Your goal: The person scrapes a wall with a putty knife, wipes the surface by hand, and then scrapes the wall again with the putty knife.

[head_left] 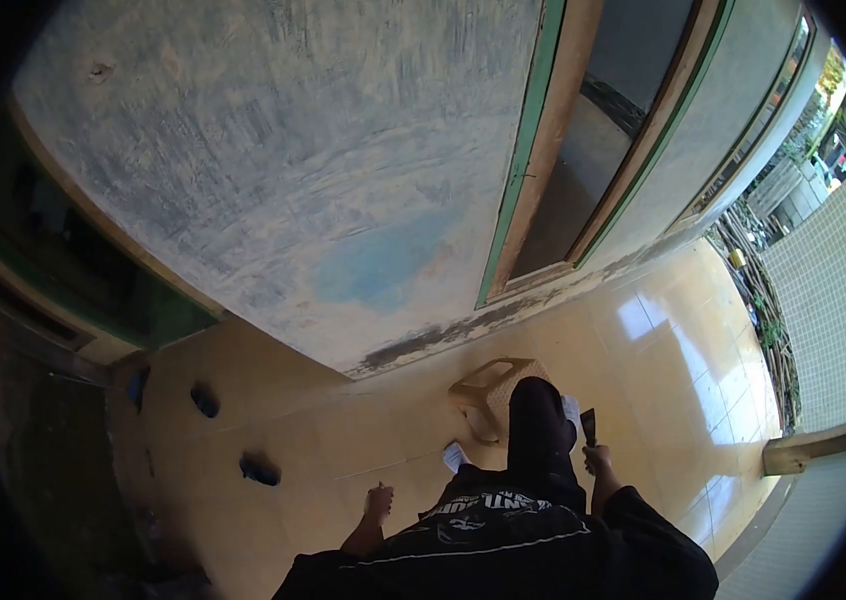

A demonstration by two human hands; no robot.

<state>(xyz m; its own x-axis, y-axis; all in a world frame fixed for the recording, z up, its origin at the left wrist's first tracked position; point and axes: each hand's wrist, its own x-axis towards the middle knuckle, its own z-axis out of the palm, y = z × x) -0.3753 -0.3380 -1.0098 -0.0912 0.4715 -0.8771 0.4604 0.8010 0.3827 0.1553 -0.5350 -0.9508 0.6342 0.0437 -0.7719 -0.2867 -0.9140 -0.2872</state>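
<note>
Head view: right hand (pixel 598 460) closed round dark, flat-bladed, scraper-like tool (pixel 590 424), long axis forward, blade beyond fingers; scuffed grey-blue painted wall (pixel 343 150) ahead-left. Left hand (pixel 380 499) farther from tool, fingers curled, can't tell on what.

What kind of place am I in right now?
Probably a covered porch outside a house: there's a patchy painted wall, dark shoes left on the tiled floor, and plants just past its edge.
</note>
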